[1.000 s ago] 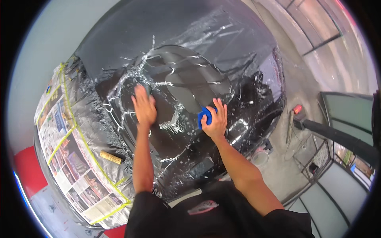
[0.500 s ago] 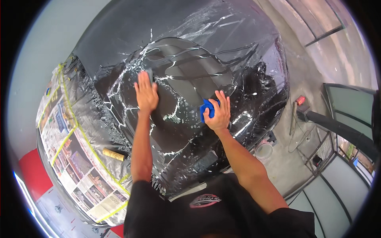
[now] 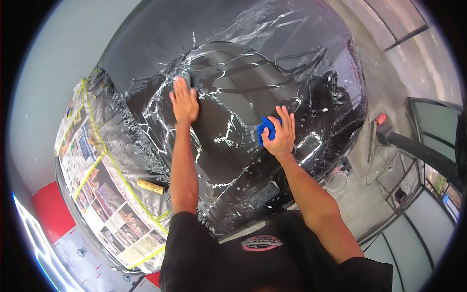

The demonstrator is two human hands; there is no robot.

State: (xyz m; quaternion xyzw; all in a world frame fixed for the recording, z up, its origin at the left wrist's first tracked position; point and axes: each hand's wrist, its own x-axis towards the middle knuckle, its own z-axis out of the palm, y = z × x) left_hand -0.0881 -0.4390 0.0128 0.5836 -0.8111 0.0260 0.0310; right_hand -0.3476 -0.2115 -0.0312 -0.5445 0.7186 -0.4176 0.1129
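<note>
Wet black car bodywork point(image 3: 214, 151), streaked with whitish liquid and beads of water, curves out in front of me. My left hand point(image 3: 185, 103) lies on it at the centre left, fingers stretched forward over a small dark grey block point(image 3: 188, 79). Only the block's edge shows beside the fingertips; the rest is hidden. To the right, my right hand point(image 3: 282, 134) presses a crumpled blue cloth point(image 3: 265, 130) against the panel, thumb and fingers around it.
Newspaper point(image 3: 121, 207) and plastic film held by yellow tape cover the area at left. A yellow roll point(image 3: 151, 186) lies on the film. A dark textured pad point(image 3: 264, 194) rests near my body. A white bucket point(image 3: 336, 181) and a dark post point(image 3: 418, 148) stand at right.
My left hand has slid a little farther forward with the grey block. The right hand stays at about the same place on the panel with the blue cloth. The whole view has shifted slightly.
</note>
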